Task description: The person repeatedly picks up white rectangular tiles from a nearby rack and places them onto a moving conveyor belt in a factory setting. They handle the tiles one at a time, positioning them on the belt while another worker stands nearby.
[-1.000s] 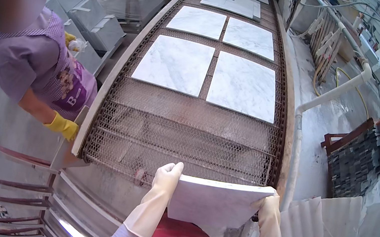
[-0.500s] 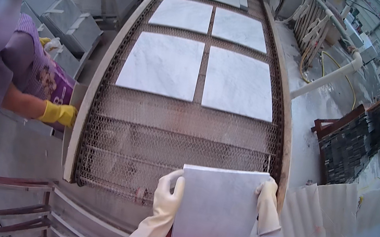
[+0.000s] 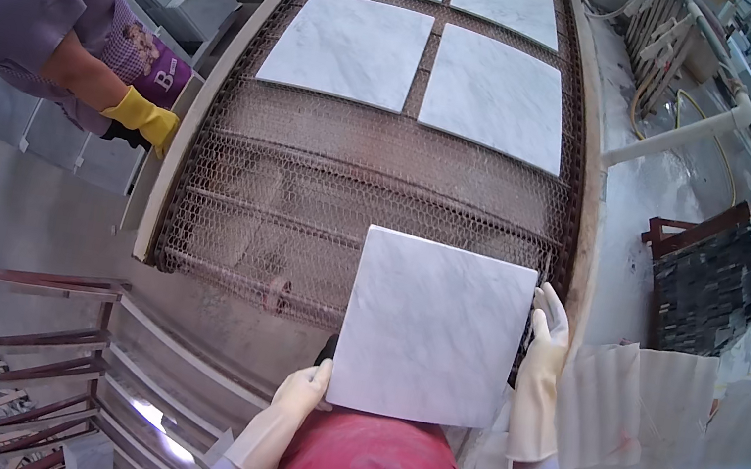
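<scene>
Tile (image 3: 434,330), white and square, is just past the red apron (image 3: 368,446), its far part over the near end of the mesh belt (image 3: 303,187) (I can't tell if they touch). The left hand (image 3: 302,390) is curled on its near left corner, holding it. The right hand (image 3: 543,365) is spread by the right side; its grip is hard to tell. Best, I think: hold both sides, level and slow.
</scene>
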`<state>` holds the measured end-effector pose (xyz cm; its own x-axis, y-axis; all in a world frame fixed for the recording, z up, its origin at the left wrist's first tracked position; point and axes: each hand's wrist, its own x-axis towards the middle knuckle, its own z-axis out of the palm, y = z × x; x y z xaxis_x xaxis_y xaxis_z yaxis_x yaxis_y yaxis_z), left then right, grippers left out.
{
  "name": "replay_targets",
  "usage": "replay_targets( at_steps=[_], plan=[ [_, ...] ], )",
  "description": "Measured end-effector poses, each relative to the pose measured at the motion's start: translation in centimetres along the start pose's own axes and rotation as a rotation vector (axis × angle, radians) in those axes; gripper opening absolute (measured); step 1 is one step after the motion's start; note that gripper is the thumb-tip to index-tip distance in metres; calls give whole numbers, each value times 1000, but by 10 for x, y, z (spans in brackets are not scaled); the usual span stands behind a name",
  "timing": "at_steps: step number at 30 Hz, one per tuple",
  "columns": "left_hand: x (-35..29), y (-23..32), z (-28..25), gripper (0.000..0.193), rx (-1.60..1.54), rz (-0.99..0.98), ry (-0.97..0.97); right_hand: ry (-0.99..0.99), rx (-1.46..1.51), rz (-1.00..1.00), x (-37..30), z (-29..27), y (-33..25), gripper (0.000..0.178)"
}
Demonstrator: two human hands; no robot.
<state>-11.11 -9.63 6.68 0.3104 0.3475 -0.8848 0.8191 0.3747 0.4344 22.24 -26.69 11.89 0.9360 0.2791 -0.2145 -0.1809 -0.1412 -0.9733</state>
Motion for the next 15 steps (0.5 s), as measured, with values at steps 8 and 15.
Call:
replay_targets(
  at_steps=[8, 15],
  plan=[
    [3, -24, 17, 82, -443, -132, -196, -135, -421, 222, -112, -100, 10, 21],
    [3, -44, 34, 79, -707, -129, -149, -291, -739, 355, -144, -120, 50, 46]
  ],
)
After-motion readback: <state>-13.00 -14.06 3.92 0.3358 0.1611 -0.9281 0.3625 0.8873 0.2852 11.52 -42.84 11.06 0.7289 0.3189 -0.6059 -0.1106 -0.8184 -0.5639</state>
